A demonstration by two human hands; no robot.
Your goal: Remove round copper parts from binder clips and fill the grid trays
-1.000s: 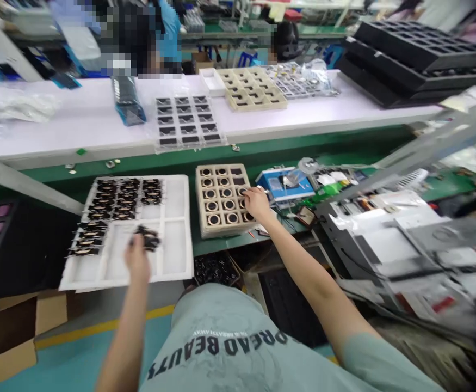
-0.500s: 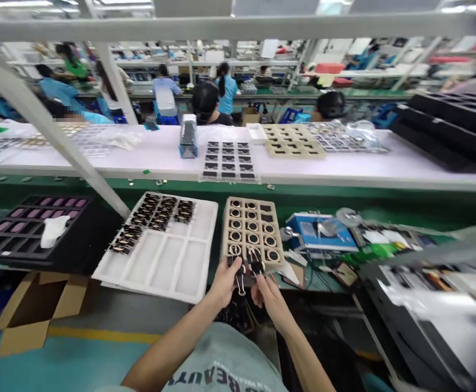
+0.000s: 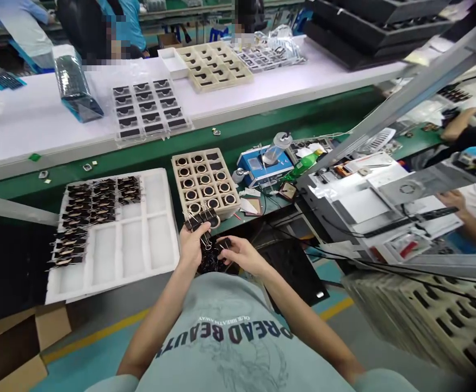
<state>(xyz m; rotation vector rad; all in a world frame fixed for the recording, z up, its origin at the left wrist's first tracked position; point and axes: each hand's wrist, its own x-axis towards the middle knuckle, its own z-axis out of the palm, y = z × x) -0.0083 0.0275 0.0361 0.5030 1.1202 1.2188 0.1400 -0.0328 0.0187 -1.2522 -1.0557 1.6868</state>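
Hands: the left hand point(image 3: 191, 245) and the right hand point(image 3: 240, 256) are both closed on things, near each other, just in front of the shirt point(image 3: 229, 337).
Cardboard box: the brown box point(image 3: 13, 348) sits low at the far left with its flaps open.
White tray: the white tray point(image 3: 134, 247) lies on the green table point(image 3: 268, 204). Bunches of dark clips point(image 3: 99, 198) sit at its back and down its left side.
Left hand: it grips a row of black clips point(image 3: 197, 219) with wire handles. The row is at the near edge of the tan tray, and a tan ring point(image 3: 216, 222) shows at its right end.
Tan tray: the tan tray point(image 3: 234, 211) is to the right of the white tray. Round dark parts with pale rims point(image 3: 205, 179) sit in its little boxes.
Clip pile: a heap of shiny black clips point(image 3: 208, 262) shows low down, between the hands.
Right hand: its fingers pinch one small black clip point(image 3: 223, 244).
Blue box: the blue box point(image 3: 262, 166) is right of the tan tray.
Machine: the gray machine point(image 3: 331, 218) stands farther right, near another person's arm point(image 3: 472, 223).
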